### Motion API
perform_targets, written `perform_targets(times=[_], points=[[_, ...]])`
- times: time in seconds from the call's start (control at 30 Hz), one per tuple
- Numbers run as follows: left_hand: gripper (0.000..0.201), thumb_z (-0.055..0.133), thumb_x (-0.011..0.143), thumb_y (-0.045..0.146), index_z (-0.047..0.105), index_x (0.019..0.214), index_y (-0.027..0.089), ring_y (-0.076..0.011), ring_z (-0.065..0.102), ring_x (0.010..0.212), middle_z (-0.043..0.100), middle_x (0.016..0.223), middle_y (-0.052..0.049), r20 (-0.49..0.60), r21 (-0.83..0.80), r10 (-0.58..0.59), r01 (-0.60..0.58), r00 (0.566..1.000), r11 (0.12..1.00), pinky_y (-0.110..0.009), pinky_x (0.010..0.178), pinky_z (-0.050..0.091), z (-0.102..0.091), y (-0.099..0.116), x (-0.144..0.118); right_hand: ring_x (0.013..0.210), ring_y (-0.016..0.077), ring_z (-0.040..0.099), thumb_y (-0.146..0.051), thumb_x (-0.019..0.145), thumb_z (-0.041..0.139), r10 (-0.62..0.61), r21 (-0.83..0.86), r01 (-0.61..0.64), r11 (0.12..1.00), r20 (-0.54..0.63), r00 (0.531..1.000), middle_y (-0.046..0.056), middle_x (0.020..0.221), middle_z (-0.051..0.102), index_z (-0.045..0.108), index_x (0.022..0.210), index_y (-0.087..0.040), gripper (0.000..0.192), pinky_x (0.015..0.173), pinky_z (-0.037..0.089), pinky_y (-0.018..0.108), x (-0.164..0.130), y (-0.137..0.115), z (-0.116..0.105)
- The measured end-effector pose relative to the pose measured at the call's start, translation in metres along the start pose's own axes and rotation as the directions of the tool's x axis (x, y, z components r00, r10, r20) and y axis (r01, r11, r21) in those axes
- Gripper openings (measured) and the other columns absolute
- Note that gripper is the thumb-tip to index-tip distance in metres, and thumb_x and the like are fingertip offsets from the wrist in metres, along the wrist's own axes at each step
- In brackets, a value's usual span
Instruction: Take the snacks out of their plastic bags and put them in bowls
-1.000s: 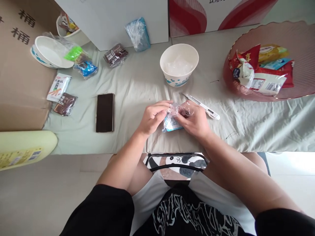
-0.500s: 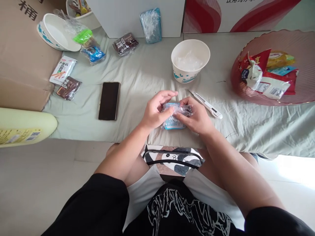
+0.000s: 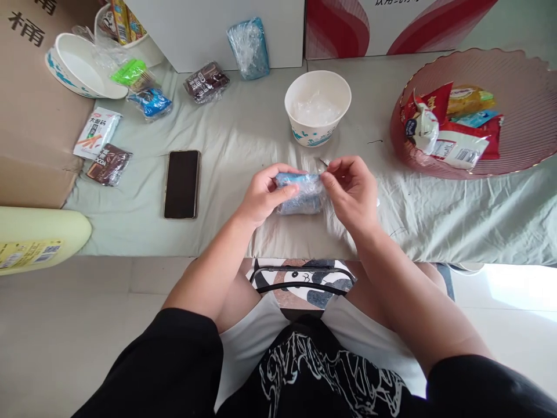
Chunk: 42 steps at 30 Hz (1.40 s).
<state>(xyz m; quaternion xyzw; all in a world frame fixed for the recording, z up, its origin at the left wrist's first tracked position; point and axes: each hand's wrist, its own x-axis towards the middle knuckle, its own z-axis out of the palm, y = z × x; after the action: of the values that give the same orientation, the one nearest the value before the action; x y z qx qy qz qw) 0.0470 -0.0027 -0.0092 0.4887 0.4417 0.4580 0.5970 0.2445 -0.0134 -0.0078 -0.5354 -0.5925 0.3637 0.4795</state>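
Observation:
A blue packet wrapped in clear plastic film (image 3: pixel 300 200) is held just over the cloth near the front edge. My left hand (image 3: pixel 263 194) grips its left end, thumb on top and fingers behind. At its right end my right hand (image 3: pixel 352 191) is closed in a pinch on the edge of the film. A utility knife (image 3: pixel 322 162) lies mostly hidden beneath my right hand, with only its tip and a bit of its end showing. Beyond the hands stands a white paper bowl (image 3: pixel 317 130) with crumpled clear film inside.
A black phone (image 3: pixel 181 184) lies to the left. Wrapped snacks, including a brown cocoa packet (image 3: pixel 206 83), and another film-wrapped blue packet (image 3: pixel 249 49) sit farther back. A pink ribbed basket (image 3: pixel 522 128) with snack bags stands right. Boxes line the back; a yellow-green bottle (image 3: pixel 43 232) lies left.
The blue packet has been lifted and turned, now showing another film-covered side. My right hand has risen slightly, its pinch now at the packet's right edge. The view has shifted a little.

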Motion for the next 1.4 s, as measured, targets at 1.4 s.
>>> perform_targets(times=[1.4], points=[[0.047,0.058,0.094,0.07,0.074,0.107,0.027,-0.0297,0.066,0.126,0.073,0.126,-0.009,-0.097,0.367,0.395,-0.336,0.914,0.868,-0.044,0.108,0.052,0.0,-0.015,0.002,0.123,0.0313,0.065,-0.027,0.084,0.059,-0.205,-0.302,0.228,0.926,0.106,0.973,0.012,0.133,0.07,0.055,0.135,-0.026,0.051,0.102,0.053,0.051,0.003,0.014,-0.036]])
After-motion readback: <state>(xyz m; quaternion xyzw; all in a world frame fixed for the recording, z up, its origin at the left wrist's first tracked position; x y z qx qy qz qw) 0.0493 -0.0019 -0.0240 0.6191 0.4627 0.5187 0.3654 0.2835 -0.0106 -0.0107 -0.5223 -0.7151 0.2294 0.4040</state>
